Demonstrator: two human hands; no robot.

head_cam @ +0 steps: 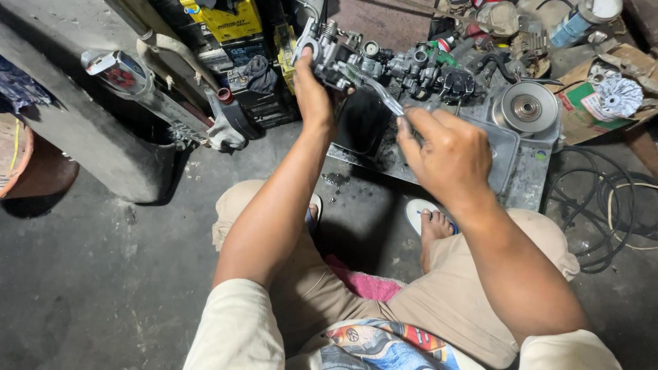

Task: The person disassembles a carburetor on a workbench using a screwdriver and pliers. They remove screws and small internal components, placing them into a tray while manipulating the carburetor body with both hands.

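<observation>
Far left: a grey concrete block (89,137), with a chrome exhaust pipe (147,92) slanting beside it and a yellow-topped battery (229,20) behind. Next along, left hand (312,92) raised and clamped around a small metal carburettor (339,58), held up clear of the floor, just above the near-left corner of a greasy metal tray (510,161). Running down and to the right from that part, a slim bright tool shaft (385,99) (a screwdriver, most likely; tip hidden against the metal). Long axis diagonal, far-left to near-right, ending inside the right hand (445,154), fingers curled together around the handle. Left hand touching the part directly; right hand apart from it, joined only through the shaft, lying to its near right. Farther right, a row of dark engine parts (439,75), a round pulley (526,108) on the tray, and black cables (603,205) looped on the floor.
</observation>
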